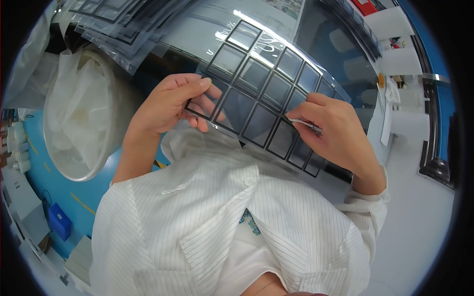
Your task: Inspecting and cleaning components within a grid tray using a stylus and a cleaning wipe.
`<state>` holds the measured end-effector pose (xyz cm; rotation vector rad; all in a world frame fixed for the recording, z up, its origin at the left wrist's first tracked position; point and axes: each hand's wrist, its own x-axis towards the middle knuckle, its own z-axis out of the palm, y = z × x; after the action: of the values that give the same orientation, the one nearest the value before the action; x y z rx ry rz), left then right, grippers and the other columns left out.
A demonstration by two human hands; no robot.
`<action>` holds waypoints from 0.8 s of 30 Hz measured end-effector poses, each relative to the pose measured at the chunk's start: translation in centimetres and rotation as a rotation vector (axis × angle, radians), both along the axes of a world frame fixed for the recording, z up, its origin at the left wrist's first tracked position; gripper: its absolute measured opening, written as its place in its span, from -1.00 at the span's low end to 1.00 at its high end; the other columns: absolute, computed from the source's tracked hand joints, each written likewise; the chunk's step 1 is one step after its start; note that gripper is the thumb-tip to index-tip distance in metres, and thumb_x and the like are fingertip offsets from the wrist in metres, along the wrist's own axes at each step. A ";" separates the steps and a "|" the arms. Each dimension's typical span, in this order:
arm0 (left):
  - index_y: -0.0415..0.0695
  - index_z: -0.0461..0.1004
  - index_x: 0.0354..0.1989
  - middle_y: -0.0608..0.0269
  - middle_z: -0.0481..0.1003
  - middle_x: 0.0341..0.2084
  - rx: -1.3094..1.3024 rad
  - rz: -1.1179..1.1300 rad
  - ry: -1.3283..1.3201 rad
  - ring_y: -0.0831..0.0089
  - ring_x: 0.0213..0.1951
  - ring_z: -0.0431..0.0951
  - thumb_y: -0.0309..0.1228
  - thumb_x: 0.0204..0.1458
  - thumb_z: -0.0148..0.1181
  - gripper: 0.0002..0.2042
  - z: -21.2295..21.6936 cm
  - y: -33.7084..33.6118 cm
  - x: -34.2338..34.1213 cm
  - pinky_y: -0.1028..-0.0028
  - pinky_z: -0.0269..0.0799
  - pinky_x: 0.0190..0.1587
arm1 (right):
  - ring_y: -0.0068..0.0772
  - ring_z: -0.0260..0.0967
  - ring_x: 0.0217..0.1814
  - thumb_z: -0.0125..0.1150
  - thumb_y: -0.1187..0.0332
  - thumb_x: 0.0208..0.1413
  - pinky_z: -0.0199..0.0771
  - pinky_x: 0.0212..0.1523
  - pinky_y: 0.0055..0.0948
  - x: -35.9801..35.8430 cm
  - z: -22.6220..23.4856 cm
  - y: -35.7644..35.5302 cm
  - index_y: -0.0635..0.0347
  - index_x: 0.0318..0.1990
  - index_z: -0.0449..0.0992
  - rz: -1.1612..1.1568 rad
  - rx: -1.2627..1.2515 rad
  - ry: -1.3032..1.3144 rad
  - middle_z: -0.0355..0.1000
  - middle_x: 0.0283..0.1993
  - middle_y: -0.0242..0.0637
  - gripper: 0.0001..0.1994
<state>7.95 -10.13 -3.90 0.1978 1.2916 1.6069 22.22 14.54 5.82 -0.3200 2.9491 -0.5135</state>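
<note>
A clear plastic sheet (257, 121) with rows of black rectangular frames lies tilted across the front of my body. Its left corner is pinched between the thumb and fingers of my left hand (170, 102); some of those fingers show through the film from beneath. Over the right part of the sheet, my right hand (338, 129) grips slim metal tweezers (307, 125). Their tip meets the sheet at a black frame line near the middle. Whether the tip has hold of anything is too small to make out. My right fingers partly cover the frames there.
Behind the sheet is a worktop with a pale printed surface (197, 30) and a dark glossy panel (340, 54). Similar framed sheets (118, 32) are piled at the far left. Below them stands a whitish bin (106, 143) with plastic film inside. A blue box (59, 222) sits lower left.
</note>
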 end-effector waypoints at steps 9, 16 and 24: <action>-0.34 0.46 -0.24 -0.08 0.58 -0.47 0.004 -0.035 0.018 0.41 -0.69 0.54 -0.25 0.21 -0.01 -0.68 -0.6 -0.1 -0.5 0.64 0.39 -0.68 | -0.21 0.38 -0.48 0.26 0.57 -0.19 0.32 -0.49 -0.37 5.6 1.8 3.0 0.19 -0.42 0.55 -0.151 0.180 -0.117 0.38 -0.50 -0.28 -0.88; -0.34 0.47 -0.29 -0.06 0.58 -0.45 -0.028 -0.195 0.006 0.41 -0.67 0.55 -0.30 0.22 -0.02 -0.70 0.9 -0.5 0.1 0.62 0.41 -0.64 | -0.20 0.28 -0.49 0.19 0.64 -0.09 0.30 -0.44 -0.42 11.3 3.3 6.2 0.30 -0.30 0.42 -0.382 0.207 -0.051 0.37 -0.42 -0.20 -0.83; -0.39 0.50 -0.30 0.11 0.59 -0.42 0.337 -0.855 0.709 0.49 -0.52 0.60 -0.40 0.19 0.03 -0.75 8.0 2.6 0.7 0.58 0.46 -0.49 | -0.76 0.19 -0.47 0.59 0.27 -0.37 0.26 -0.46 -0.68 7.2 -0.6 0.6 0.23 -0.07 0.45 -0.371 -0.681 -0.207 0.42 -0.02 -0.43 -0.39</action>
<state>8.67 -7.57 4.13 1.4253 1.1594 0.9894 29.42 15.19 5.23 0.2203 2.5410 -1.4942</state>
